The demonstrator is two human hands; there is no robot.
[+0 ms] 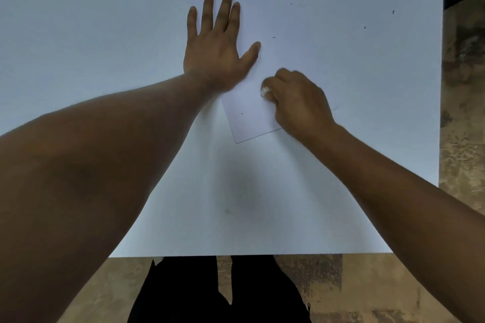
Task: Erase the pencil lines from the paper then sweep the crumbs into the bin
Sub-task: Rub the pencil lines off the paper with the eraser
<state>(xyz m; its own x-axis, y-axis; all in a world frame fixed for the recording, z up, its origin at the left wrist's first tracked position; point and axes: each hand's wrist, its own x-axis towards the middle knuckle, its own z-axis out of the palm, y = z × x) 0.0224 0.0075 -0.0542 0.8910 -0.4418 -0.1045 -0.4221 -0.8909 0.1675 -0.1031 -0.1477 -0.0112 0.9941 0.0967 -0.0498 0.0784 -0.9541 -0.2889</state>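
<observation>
A white sheet of paper (249, 118) lies tilted on the white table, its near corner pointing toward me. My left hand (215, 44) presses flat on the paper's far left part, fingers spread. My right hand (296, 102) is closed around a small white eraser (265, 91), whose tip touches the paper; the hand is slightly blurred. A dark eraser crumb (241, 113) lies on the sheet. More dark crumbs lie on the table beyond, such as one crumb (273, 37) right of my left thumb. No pencil lines are clear, and no bin is in view.
The white table (105, 34) fills most of the view, its near edge (249, 255) close to my body and its right edge (442, 86) beside a mottled brown floor (462, 113). Stray crumbs (393, 12) lie at the far right.
</observation>
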